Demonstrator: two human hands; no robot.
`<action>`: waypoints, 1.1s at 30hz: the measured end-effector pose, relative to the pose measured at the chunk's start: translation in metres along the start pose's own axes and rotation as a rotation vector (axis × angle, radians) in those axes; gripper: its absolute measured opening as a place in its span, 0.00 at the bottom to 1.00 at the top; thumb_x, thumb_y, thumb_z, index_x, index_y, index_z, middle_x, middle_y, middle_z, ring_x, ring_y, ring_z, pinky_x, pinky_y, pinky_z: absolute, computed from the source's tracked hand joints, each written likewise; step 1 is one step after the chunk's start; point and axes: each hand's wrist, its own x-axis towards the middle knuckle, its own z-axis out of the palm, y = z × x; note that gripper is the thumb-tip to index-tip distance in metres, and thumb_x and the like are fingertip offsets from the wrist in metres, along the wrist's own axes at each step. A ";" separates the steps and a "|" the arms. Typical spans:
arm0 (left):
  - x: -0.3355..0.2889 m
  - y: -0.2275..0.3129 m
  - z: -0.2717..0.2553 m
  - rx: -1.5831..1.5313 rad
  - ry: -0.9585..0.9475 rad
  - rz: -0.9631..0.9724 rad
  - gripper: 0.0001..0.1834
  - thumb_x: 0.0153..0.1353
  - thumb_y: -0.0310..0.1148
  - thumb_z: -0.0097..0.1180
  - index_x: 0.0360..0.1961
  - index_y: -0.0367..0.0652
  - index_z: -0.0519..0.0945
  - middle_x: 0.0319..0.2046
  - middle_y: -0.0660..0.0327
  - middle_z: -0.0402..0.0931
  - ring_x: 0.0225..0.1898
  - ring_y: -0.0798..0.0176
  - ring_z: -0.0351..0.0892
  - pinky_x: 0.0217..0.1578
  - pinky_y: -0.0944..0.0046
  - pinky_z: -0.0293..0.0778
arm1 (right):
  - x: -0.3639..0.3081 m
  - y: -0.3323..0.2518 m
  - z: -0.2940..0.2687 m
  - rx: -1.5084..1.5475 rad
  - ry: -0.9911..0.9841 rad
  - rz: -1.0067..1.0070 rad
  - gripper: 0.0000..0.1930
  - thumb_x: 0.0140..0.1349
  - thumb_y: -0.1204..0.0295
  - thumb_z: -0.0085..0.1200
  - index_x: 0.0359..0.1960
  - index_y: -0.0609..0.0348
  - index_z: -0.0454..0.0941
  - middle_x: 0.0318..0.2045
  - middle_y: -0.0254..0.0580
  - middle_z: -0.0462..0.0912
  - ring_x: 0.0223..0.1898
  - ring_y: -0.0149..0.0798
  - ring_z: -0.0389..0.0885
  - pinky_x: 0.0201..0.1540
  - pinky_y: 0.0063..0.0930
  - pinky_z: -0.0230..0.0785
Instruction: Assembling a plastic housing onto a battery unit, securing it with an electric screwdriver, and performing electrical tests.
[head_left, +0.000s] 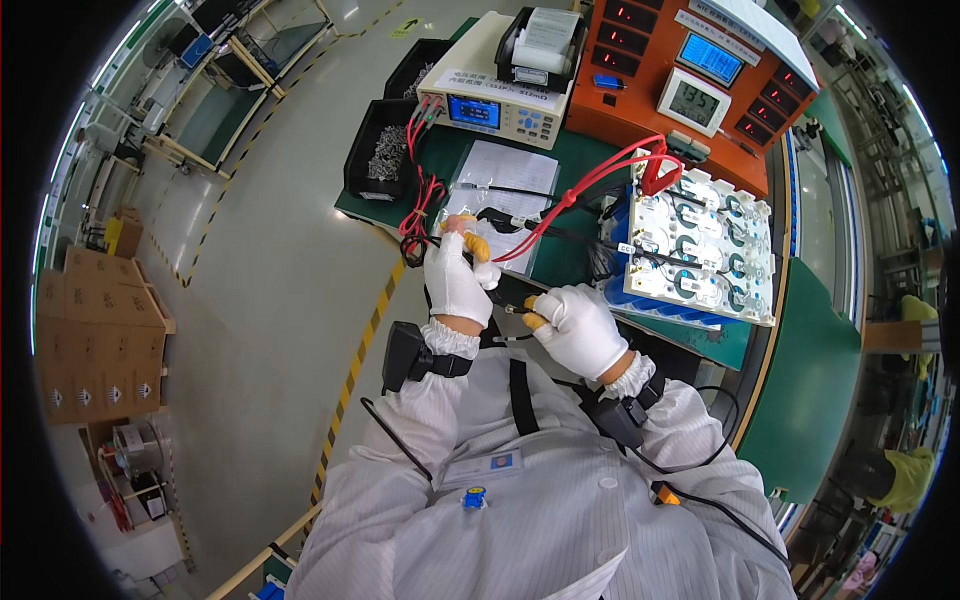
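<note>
My left hand [458, 283], in a white glove with yellowish fingers, is closed round a black cable [507, 299] near the front edge of the green bench. Just to its right, my right hand [583, 332] pinches the same dark cable close to a pale tag or end piece [518, 309]. The fingers partly hide the cable. Other black leads [570, 232] run from beside the left hand to a battery pack [700, 245] with a white top and blue cells. Thick red cables [590, 185] arch over these leads. Printed sheets in a clear sleeve [512, 170] lie beyond the hands.
A benchtop meter [500, 112] carries a small printer [543, 50]. Black bins [378, 150] of small metal parts stand at its left, above bundled red leads [425, 190]. An orange instrument cabinet [640, 75] stands behind the pack. Cartons [100, 335] stand on the floor at left.
</note>
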 end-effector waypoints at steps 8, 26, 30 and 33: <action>0.002 0.000 0.004 -0.012 0.044 -0.013 0.16 0.71 0.47 0.49 0.41 0.45 0.73 0.15 0.67 0.64 0.09 0.71 0.53 0.13 0.67 0.49 | 0.001 -0.001 -0.007 0.000 0.006 -0.025 0.06 0.53 0.68 0.63 0.30 0.56 0.82 0.25 0.43 0.81 0.30 0.50 0.79 0.36 0.43 0.70; -0.003 -0.010 0.001 -0.053 0.051 -0.063 0.14 0.72 0.46 0.47 0.40 0.47 0.73 0.14 0.68 0.61 0.08 0.70 0.51 0.13 0.67 0.48 | -0.010 0.004 -0.006 0.039 0.006 -0.022 0.05 0.54 0.67 0.60 0.29 0.53 0.81 0.21 0.44 0.80 0.27 0.51 0.79 0.37 0.44 0.71; -0.005 -0.008 0.006 -0.050 0.059 -0.073 0.15 0.71 0.47 0.48 0.37 0.47 0.73 0.14 0.68 0.61 0.09 0.70 0.51 0.13 0.67 0.48 | -0.010 0.003 -0.007 0.042 0.011 -0.019 0.06 0.53 0.67 0.60 0.29 0.53 0.81 0.22 0.43 0.80 0.28 0.51 0.79 0.37 0.44 0.71; -0.003 -0.009 0.005 -0.046 0.065 -0.072 0.16 0.71 0.48 0.48 0.33 0.48 0.72 0.13 0.68 0.61 0.09 0.71 0.53 0.14 0.67 0.48 | -0.010 0.003 -0.008 0.042 0.029 -0.024 0.06 0.52 0.67 0.61 0.29 0.53 0.81 0.22 0.43 0.80 0.28 0.51 0.79 0.37 0.44 0.70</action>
